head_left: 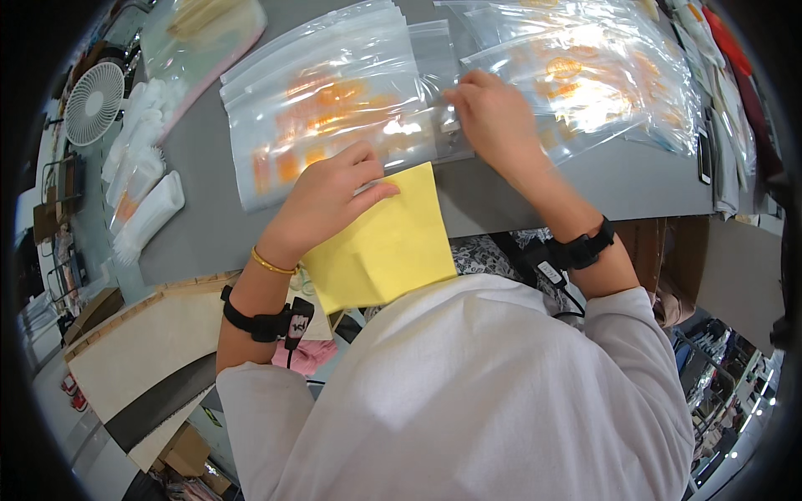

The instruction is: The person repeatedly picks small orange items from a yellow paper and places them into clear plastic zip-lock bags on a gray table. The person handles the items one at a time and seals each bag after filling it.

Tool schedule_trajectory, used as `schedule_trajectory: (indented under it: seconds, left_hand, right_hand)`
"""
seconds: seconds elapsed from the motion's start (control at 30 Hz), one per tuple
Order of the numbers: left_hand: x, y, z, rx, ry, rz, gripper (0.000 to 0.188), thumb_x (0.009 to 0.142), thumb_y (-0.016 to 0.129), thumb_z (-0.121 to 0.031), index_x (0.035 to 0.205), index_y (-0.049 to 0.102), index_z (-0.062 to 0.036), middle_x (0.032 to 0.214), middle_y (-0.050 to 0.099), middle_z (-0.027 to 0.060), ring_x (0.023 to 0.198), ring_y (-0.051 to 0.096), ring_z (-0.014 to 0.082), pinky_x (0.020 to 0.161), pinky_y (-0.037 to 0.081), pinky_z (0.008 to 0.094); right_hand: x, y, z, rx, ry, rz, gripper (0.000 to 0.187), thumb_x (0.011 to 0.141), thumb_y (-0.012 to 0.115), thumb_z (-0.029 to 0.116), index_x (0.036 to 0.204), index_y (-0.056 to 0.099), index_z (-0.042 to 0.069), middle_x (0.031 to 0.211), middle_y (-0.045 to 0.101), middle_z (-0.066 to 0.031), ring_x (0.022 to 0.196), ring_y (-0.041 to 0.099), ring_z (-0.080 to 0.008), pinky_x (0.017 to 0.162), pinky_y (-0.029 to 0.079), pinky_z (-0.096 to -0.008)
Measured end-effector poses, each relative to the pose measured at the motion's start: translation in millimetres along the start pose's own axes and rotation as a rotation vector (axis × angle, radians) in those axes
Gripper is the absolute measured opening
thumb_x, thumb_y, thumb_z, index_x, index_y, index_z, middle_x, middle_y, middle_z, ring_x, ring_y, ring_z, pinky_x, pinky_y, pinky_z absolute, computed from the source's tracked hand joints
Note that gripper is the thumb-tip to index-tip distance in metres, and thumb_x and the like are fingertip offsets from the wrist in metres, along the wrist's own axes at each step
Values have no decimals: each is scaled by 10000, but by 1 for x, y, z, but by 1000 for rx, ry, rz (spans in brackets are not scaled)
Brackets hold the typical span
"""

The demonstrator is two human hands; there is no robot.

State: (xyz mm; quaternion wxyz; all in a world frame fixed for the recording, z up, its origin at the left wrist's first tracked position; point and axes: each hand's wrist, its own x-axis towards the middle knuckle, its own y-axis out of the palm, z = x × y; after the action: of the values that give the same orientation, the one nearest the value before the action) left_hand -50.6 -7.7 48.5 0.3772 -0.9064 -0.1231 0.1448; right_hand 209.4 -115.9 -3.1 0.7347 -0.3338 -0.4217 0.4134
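Note:
A flat, yellow folded piece (384, 246), cloth or paper, hangs over the table's near edge in front of my body. My left hand (338, 196) is closed on its upper left part, with the thumb lying across the top; the curled fingertips are partly hidden. My right hand (497, 117) is closed, thumb and fingers pinched at the right edge of a clear plastic bag (434, 63). That bag lies beside a fanned stack of clear zip bags (322, 104) with orange print. Part of the stack lies just beyond my left hand.
To the right is a second pile of clear printed bags (576, 75), with a dark phone-like object (706, 154) near it. Rolled white plastic packs (150, 213) lie on the grey table's (576, 192) left side. A white fan (93, 103) stands farther left. Wooden boards (142, 359) are below left.

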Motion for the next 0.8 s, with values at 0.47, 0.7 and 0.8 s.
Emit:
schedule_trajectory:
  seconds: [0.47,0.7,0.8]
  left_hand:
    - [7,-3,4,-100,-185,31,362,999,728,-312,962,637,35,842,601,155,753,547,310,724,463,398]
    - [19,-6,-17,-45,-121,130,314,1017,707,-251,884,612,17,736,521,111,696,487,204,667,415,349]
    - [3,-2,-19,-89,-73,135,268,1018,695,-224,925,621,17,776,542,118,705,494,205,675,422,340]
  right_hand:
    - [35,-114,-180,-933,101,-295,441,972,749,451,1190,741,68,1087,769,-120,982,723,-368,831,563,-482]
    - [53,16,-75,-165,-246,-302,353,934,783,379,1154,747,106,1101,760,-80,1020,665,-276,991,448,-470]
    - [75,42,-48,8,-194,19,230,946,762,329,1035,767,116,1051,751,-62,1001,653,-277,984,421,-489]
